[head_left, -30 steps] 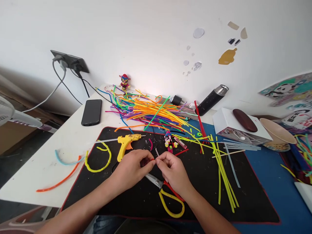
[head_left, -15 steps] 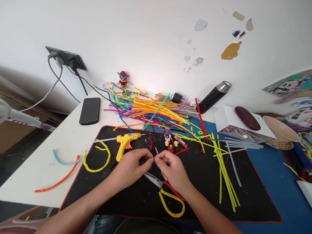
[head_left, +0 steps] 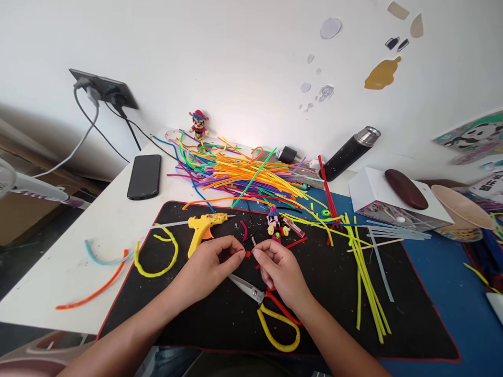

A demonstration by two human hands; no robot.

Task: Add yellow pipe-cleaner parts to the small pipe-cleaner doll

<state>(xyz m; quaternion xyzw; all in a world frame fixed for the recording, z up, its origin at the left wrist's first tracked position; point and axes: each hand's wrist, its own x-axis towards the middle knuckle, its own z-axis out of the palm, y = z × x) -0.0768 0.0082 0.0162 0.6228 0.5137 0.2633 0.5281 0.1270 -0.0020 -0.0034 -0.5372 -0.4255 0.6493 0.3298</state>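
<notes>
My left hand [head_left: 218,262] is closed in a pinch on a small red pipe cleaner piece [head_left: 247,254] that pokes out at the fingertips. Just beside it, my right hand [head_left: 280,269] is also pinched; what lies between its fingers is hidden or too small to name. A narrow gap separates the two sets of fingertips. Below them, scissors [head_left: 255,294] with one yellow and one red handle lie on the black mat [head_left: 322,319]. Beyond my hands stands a small colourful figure [head_left: 274,225]. A yellow glue gun [head_left: 202,230] rests beyond my left hand.
A heap of coloured pipe cleaners [head_left: 247,175] covers the back of the table. Yellow-green stems [head_left: 369,283] and clear glue sticks [head_left: 381,272] lie right. A phone [head_left: 144,177] is at left, a black thermos [head_left: 351,154] and white box [head_left: 377,201] at back right.
My fingertips have drawn slightly apart, and the red piece at my left fingertips shows more plainly. The camera view has shifted a little.
</notes>
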